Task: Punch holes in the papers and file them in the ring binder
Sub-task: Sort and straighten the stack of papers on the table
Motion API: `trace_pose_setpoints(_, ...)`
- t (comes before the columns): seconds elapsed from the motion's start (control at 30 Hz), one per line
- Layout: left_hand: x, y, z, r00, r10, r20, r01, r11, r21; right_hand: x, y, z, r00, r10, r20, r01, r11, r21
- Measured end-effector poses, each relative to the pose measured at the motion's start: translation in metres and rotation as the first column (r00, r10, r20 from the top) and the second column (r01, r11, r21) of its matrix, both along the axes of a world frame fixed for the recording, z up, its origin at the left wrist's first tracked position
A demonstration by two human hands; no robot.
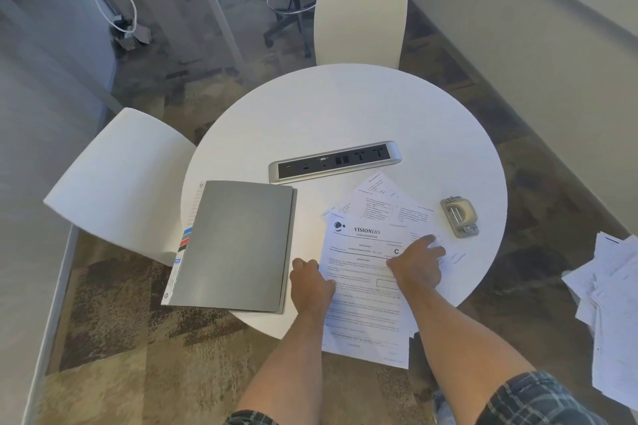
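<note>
A round white table (pixel 345 107) stands on patterned carpet (pixel 138 338) (two white chairs (pixel 360 22) drawn up), pale wall (pixel 535 10) behind.

I see a white round table (pixel 345 107), a grey binder (pixel 238 245) with blue and red tabs at its left edge, white papers (pixel 366 300) printed black, a beige hole punch (pixel 460 216), plaid sleeves (pixel 538 400).

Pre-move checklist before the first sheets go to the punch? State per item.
1. Papers gathered square: not ok, fanned out.
2. Left hand grips the stack's left edge: ok.
3. Right hand flat on the sheets: ok, fingers straight.
4. Hole punch free, right of the papers: ok.
5. Ring binder open: not ok, lies closed.
6. Sheets already punched: cannot tell.
</note>
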State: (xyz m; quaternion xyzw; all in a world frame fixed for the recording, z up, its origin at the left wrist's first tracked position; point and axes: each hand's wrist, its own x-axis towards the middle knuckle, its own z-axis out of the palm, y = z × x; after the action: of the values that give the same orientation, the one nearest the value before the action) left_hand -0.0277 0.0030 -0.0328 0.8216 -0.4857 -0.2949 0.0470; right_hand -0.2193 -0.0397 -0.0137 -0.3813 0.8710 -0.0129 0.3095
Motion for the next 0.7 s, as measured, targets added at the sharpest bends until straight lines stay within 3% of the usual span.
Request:
trace_pose_setpoints(0.23, -0.001, -0.003, -0.002, 0.999, 0.011, 0.035, -0.011, 1.0, -0.005, -0.003, -0.01, -0.001, 0.993, -0.115, 0.015, 0.115, 0.993, -0.019)
trace_pose_setpoints(0.7, -0.001, -0.005, -0.005, 0.999, 0.015, 0.04, -0.015, 1.0, 0.002, -0.009, -0.009, -0.006, 0.989, -0.144, 0.042, 0.144, 0.99, 0.004)
